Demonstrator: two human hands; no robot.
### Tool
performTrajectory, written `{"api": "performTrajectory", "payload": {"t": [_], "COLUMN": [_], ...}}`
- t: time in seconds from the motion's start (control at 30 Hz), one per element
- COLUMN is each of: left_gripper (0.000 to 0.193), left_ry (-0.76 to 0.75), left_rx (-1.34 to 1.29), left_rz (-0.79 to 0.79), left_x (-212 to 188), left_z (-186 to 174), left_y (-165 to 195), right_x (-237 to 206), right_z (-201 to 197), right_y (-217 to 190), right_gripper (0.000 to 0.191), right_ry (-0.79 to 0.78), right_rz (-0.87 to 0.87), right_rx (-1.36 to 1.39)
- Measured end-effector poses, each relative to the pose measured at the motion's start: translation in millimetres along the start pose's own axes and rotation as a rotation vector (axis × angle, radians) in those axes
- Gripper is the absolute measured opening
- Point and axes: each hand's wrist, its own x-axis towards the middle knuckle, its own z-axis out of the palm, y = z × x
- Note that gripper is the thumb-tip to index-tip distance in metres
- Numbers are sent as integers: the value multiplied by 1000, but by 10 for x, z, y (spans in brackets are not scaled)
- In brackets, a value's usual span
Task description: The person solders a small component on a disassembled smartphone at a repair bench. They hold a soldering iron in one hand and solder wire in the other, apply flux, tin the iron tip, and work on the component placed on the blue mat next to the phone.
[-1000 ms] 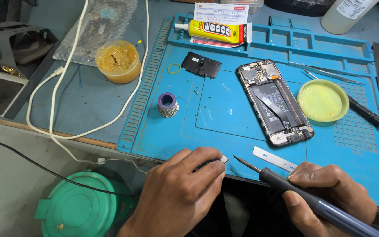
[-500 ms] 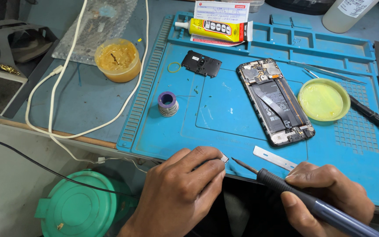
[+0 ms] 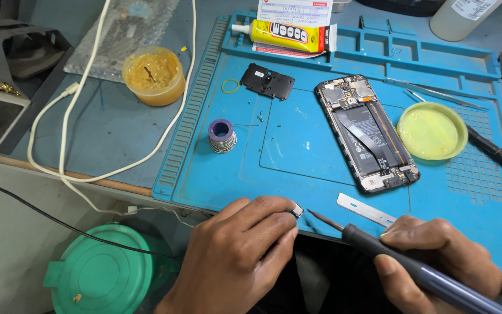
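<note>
- Head view, only one camera.
- Left hand: fingers curled tight, pinching a small metallic component between thumb and fingertips at the near edge of the blue mat. Only a corner of the part shows; rest hidden by the fingers.
- Right hand: clenched around a soldering iron, pen-style. Dark cylindrical handle, thin pointed metal tip aimed at the component, just beside it; contact not clear.
- One flat metal blade strip lies on the mat between the iron tip and the phone.
- One opened phone, back cover off, battery and flex cable exposed, lying tilted mid-mat.
- One black plastic cover plate and one small yellow ring beside it.
- One solder spool, purple core, grey wire wound on it.
- One round yellow-green lid, shallow, glossy; one pair of tweezers just behind it.
- One yellow glue tube in the mat's top tray.
- One tub of amber flux paste off the mat, left; white cable loops around it.
- One green round lid below the bench edge.
</note>
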Motion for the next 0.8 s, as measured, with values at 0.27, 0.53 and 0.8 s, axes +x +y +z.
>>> {"api": "performTrajectory", "payload": {"t": [0.27, 0.53, 0.8], "left_gripper": [20, 18, 15], "left_ry": [76, 136, 94], "left_rx": [84, 197, 212], "left_rz": [89, 28, -29], "left_x": [-111, -153, -98], "left_z": [99, 226, 221], "left_y": [-80, -55, -16], "right_x": [-159, -187, -182], "right_z": [-42, -176, -216], "right_y": [-11, 185, 236], "right_gripper": [17, 26, 24], "right_ry": [30, -11, -11], "right_rz": [120, 104, 131], "right_rx": [-53, 33, 18]}}
